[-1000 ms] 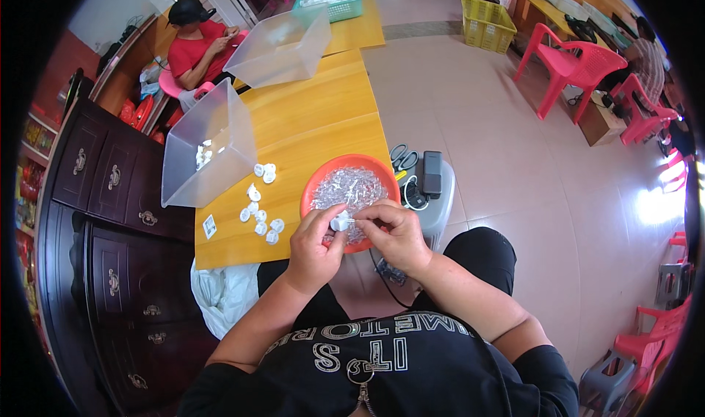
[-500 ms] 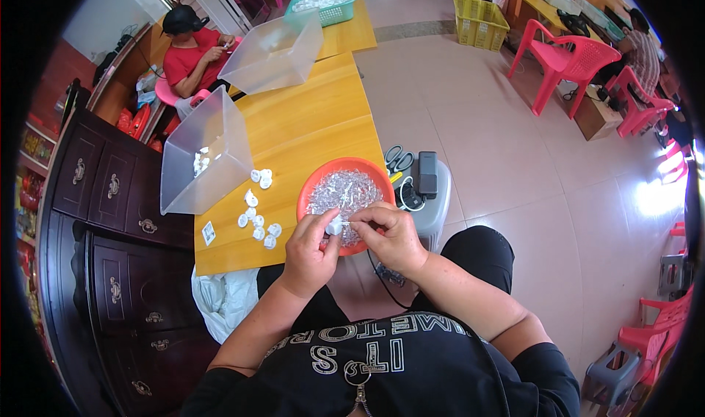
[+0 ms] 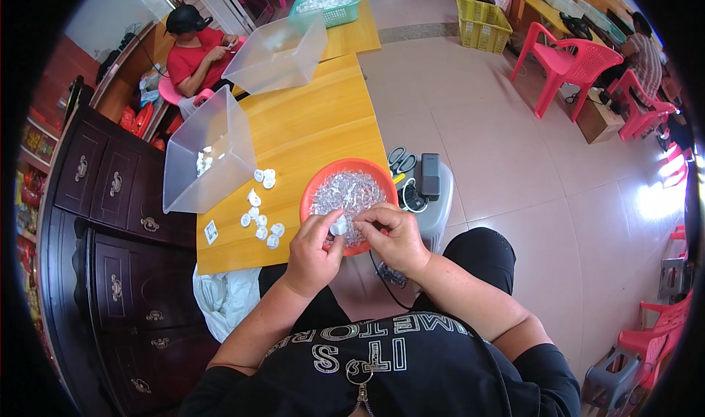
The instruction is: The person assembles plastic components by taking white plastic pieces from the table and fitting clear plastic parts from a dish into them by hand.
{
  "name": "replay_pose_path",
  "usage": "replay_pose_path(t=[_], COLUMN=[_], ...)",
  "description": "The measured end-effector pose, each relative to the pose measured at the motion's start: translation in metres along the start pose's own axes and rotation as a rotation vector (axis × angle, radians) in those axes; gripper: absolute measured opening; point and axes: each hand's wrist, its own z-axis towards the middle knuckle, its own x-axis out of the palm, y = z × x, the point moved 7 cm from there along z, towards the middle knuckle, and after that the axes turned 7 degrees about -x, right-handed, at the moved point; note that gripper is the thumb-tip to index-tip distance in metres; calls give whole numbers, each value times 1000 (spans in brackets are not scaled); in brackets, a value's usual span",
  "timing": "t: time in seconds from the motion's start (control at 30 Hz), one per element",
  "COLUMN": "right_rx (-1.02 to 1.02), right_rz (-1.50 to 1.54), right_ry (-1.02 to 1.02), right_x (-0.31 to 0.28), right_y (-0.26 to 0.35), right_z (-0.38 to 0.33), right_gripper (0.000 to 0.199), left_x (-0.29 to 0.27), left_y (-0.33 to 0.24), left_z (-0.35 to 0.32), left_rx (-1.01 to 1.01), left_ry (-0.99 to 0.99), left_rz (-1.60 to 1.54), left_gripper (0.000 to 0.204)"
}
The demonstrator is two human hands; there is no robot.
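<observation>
Between the thumb and fingertips of my left hand [image 3: 312, 252] is a small white plastic part [image 3: 338, 227]. My right hand [image 3: 398, 238] is pinched just right of that part; whatever its fingertips hold is too small to make out. Both hands are over the near side of an orange-red bowl [image 3: 309, 189], filled with small clear plastic pieces [image 3: 344, 188]. Left of the bowl, several white plastic parts [image 3: 261, 233] lie loose on the yellow wooden table [image 3: 316, 116].
A translucent bin [image 3: 239, 134] with some white parts stands on the left, another translucent bin [image 3: 257, 68] farther back. Beyond is a green basket [image 3: 344, 13] of white pieces. Scissors [image 3: 401, 160] and a black box-shaped device [image 3: 431, 176] lie right of the bowl. A co-worker [image 3: 194, 57] sits far left.
My right fingertips have loosened slightly and shifted at the white part, which has turned a little in my left hand. The whole view has shifted slightly.
</observation>
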Motion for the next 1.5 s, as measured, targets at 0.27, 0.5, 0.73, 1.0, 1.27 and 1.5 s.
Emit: replay_pose_path(t=[0.27, 0.5, 0.73, 1.0, 1.27, 1.5], right_rx=[-25, -14, -12, -13, -3, -35], right_rz=[-17, -11, -23, -26, -23, -37], right_ry=[-4, -12, -13, -20, -15, -15], right_x=[-2, -2, -3, -3, -3, -3], right_y=[3, 3, 4, 4, 4, 3], right_z=[1, 1, 2, 2, 1, 1], right_gripper=[7, 6, 6, 6, 6, 6], left_x=[4, 6, 6, 7, 7, 4], left_y=[8, 10, 9, 12, 14, 4], left_z=[0, -1, -2, -3, -3, -2], left_rx=[-44, -37, -34, -109, -125, -4], left_ry=[-8, -1, -3, 29, 29, 17], left_rz=[-72, -57, -58, -124, -148, -13], left_gripper=[39, 39, 40, 40, 39, 41])
